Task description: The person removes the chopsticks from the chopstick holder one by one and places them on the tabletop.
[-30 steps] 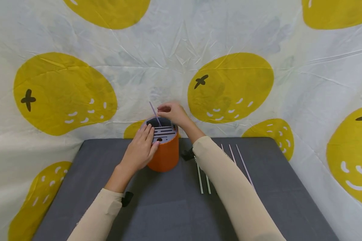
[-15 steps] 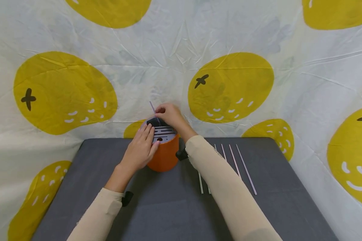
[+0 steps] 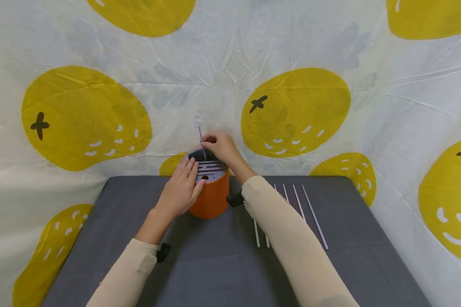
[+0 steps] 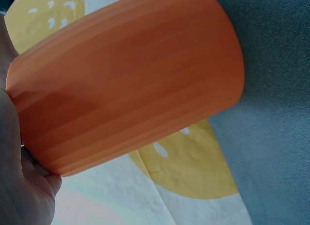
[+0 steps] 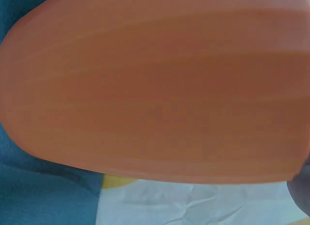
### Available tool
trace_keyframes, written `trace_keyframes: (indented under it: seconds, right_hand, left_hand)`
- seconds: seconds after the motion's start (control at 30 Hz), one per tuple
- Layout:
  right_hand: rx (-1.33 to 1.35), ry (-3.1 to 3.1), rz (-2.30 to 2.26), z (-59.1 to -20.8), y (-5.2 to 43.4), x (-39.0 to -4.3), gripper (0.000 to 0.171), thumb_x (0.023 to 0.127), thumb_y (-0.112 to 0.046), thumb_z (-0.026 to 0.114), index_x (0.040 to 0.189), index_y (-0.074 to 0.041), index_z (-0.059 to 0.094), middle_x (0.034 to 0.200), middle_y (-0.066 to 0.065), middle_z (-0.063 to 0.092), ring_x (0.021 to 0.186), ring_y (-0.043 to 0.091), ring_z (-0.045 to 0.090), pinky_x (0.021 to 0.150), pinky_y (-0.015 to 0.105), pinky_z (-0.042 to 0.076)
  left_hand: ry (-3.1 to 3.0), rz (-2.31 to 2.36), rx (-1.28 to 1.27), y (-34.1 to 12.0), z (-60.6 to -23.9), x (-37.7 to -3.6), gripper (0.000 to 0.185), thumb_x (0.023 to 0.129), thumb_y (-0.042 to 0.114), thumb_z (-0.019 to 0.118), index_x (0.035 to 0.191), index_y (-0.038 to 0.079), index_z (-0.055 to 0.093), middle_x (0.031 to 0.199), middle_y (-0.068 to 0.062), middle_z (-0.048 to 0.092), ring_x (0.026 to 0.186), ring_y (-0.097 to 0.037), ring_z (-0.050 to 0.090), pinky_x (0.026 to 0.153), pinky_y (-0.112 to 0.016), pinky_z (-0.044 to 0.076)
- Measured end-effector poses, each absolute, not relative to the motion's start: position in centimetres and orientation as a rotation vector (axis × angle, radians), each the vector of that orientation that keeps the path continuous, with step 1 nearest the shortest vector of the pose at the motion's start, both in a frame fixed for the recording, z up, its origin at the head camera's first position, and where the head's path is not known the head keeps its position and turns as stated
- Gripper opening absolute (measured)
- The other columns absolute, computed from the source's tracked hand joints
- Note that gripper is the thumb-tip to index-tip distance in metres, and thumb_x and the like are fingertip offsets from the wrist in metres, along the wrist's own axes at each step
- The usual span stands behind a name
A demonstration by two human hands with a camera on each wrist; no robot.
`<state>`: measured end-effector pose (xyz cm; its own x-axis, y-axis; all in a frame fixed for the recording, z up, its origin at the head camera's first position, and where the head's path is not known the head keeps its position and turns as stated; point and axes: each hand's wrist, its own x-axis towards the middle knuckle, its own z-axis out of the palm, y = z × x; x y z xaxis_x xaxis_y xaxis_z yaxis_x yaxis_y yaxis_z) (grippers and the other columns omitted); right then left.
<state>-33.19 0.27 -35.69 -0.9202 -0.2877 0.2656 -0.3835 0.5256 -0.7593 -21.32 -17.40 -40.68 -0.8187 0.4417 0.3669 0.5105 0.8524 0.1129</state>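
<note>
The right hand [image 3: 220,146] pinches a thin pale stick [image 3: 202,140] w/ fingertips, just above the far left part of the slotted grey lid [image 3: 209,167] on the orange holder [image 3: 212,197]. The stick's long axis is near upright, top tipped slightly left, lower end at or in an opening directly below the hand; can't tell which slot. The left hand [image 3: 180,189] wraps the holder's near-left side, fingers lying over the lid edge. More sticks [image 3: 313,215] lie on the grey bench [image 3: 199,264], right of the holder, partly under the right sleeve.
</note>
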Motion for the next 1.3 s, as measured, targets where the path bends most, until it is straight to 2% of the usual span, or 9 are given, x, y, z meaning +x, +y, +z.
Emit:
trace_keyframes:
  seconds: [0.2,0.5,0.73,0.87,0.97,1.1,1.3]
  right_hand:
    - [0.513,-2.511,1.646,-35.3,1.6,-32.8,0.016,0.1,-0.019,0.07,0.109,-0.007,0.074,0.108,0.01,0.075,0.1,0.023,0.074,0.088,0.032,0.062]
    - [0.507,-2.143,1.986,-33.8,4.0,-32.4,0.017,0.098,-0.009,0.071,0.108,0.005,0.071,0.106,0.019,0.072,0.094,0.027,0.076,0.083,0.033,0.063]
    - [0.507,-1.86,2.121,-31.1,6.5,-31.4,0.014,0.096,0.0,0.071,0.104,0.01,0.068,0.095,0.009,0.071,0.083,0.018,0.074,0.079,0.033,0.064]
    - [0.478,-1.739,2.183,-29.9,8.3,-30.9,0.007,0.095,0.002,0.07,0.1,0.007,0.068,0.092,0.007,0.07,0.082,0.017,0.074,0.077,0.03,0.064]
    - [0.452,-1.679,2.198,-29.4,9.7,-30.7,0.004,0.096,0.002,0.07,0.099,0.004,0.069,0.094,0.011,0.07,0.083,0.019,0.074,0.077,0.029,0.064]
    - [0.416,-1.628,2.21,-29.1,11.8,-30.3,0.009,0.096,0.0,0.07,0.103,0.006,0.068,0.097,0.014,0.069,0.087,0.023,0.074,0.078,0.03,0.064]
    - [0.369,-1.622,2.194,-28.7,15.3,-29.0,0.018,0.096,-0.002,0.071,0.108,0.01,0.066,0.095,0.011,0.068,0.088,0.026,0.074,0.078,0.03,0.064]
  left_hand:
    - [-2.715,-0.3,-0.706,-17.3,-40.6,-21.3,0.064,0.11,0.037,0.045,0.155,-0.008,0.037,0.163,-0.025,0.036,0.156,-0.04,0.027,0.128,-0.054,0.023]
    - [-2.705,-0.313,-0.715,-17.1,-40.6,-21.3,0.065,0.11,0.037,0.045,0.155,-0.008,0.038,0.163,-0.025,0.037,0.156,-0.04,0.027,0.127,-0.055,0.023]
    - [-2.713,-0.308,-0.71,-17.2,-40.4,-21.2,0.064,0.11,0.036,0.045,0.156,-0.008,0.036,0.163,-0.026,0.037,0.156,-0.041,0.027,0.127,-0.054,0.024]
    - [-2.715,-0.306,-0.712,-17.4,-40.4,-21.2,0.064,0.11,0.036,0.045,0.156,-0.008,0.036,0.163,-0.026,0.037,0.156,-0.041,0.026,0.128,-0.054,0.023]
    - [-2.72,-0.303,-0.712,-17.4,-40.4,-21.2,0.064,0.11,0.036,0.044,0.156,-0.008,0.036,0.163,-0.025,0.036,0.156,-0.041,0.026,0.127,-0.055,0.024]
    - [-2.728,-0.304,-0.712,-17.4,-40.4,-21.2,0.065,0.11,0.037,0.044,0.156,-0.008,0.035,0.164,-0.025,0.035,0.157,-0.041,0.025,0.127,-0.055,0.024]
    - [-2.737,-0.311,-0.714,-17.4,-40.4,-21.2,0.066,0.11,0.038,0.044,0.157,-0.008,0.034,0.164,-0.025,0.035,0.157,-0.04,0.025,0.128,-0.054,0.02]
